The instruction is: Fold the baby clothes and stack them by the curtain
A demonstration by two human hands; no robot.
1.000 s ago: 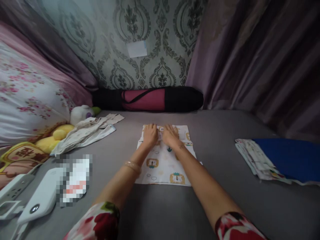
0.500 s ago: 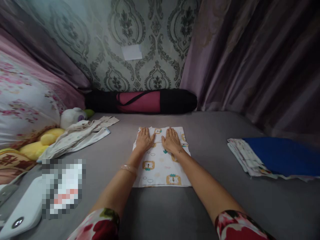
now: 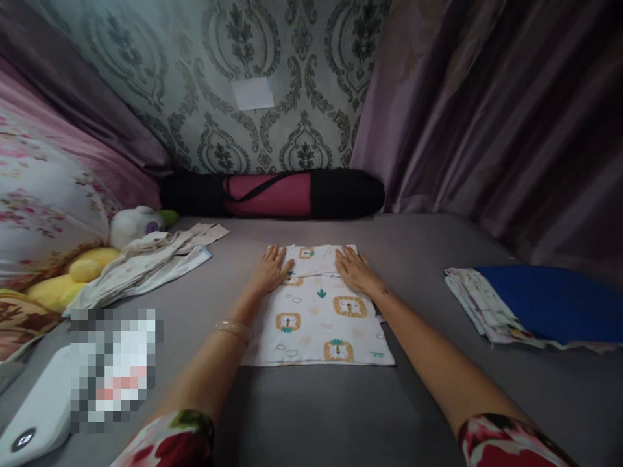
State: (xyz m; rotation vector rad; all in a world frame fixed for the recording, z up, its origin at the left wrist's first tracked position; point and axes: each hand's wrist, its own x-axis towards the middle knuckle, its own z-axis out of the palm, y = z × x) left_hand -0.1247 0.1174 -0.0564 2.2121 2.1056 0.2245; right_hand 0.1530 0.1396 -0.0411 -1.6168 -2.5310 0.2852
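A white garment with printed lion faces [image 3: 316, 318] lies flat before me on the grey bed sheet [image 3: 302, 415]. Its far part is folded over toward me, making a crosswise edge. My left hand [image 3: 271, 267] rests palm down on the far left side of the cloth, fingers stretched out. On the far right side lies my right hand [image 3: 356, 267], also flat with the fingers extended. Neither hand grips the fabric. A small tag sticks out at the right edge, by my right forearm.
Folded clothes [image 3: 479, 305] and a blue cloth [image 3: 545, 301] lie on the right. To the left are loose light clothes [image 3: 146, 259], a yellow plush toy [image 3: 73, 279] and a white device [image 3: 43, 402]. A black and pink roll bag [image 3: 272, 194] lies along the wall.
Both hands have slid outward from the garment's middle to its sides, left hand leftward, right hand rightward. More of the print shows between them. The view has shifted slightly.
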